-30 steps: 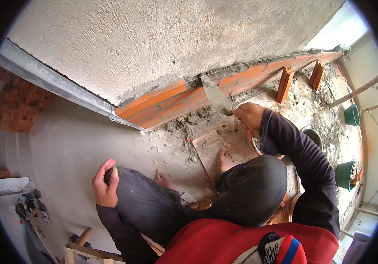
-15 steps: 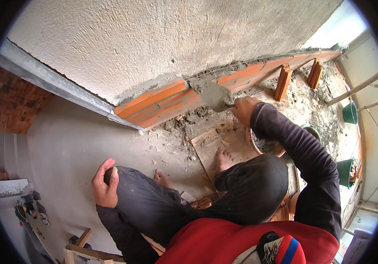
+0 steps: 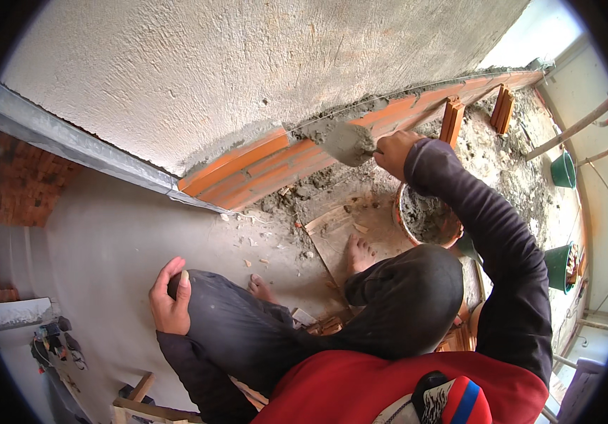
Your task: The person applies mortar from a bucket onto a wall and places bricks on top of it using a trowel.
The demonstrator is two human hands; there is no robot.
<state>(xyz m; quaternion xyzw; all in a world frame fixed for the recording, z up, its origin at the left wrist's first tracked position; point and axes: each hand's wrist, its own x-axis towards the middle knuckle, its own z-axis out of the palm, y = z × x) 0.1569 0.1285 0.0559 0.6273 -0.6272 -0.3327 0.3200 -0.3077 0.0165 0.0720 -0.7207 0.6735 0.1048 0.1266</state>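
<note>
My right hand (image 3: 396, 154) is closed around the handle of a trowel (image 3: 351, 143), its blade coated in grey mortar. The blade is at the low row of orange bricks (image 3: 279, 164), beside a patch of wet mortar (image 3: 311, 129) on its top. One brick (image 3: 237, 162) lies at the left end of the top course, against the rough plastered wall (image 3: 177, 78). A thin string runs along the row. On my left knee rests my left hand (image 3: 170, 300), thumb and fingers apart, holding nothing.
A bucket of mortar (image 3: 428, 218) stands by my right knee. Upright bricks (image 3: 451, 121) and more bricks (image 3: 502, 109) stand along the wall. Green buckets (image 3: 563, 171) are at the right. A metal door frame (image 3: 99, 157) borders the wall's left end. Mortar crumbs litter the floor.
The trowel has shifted slightly along the brick row in my right hand. More of the mortar bucket shows past my sleeve. My left hand stays on the knee.
</note>
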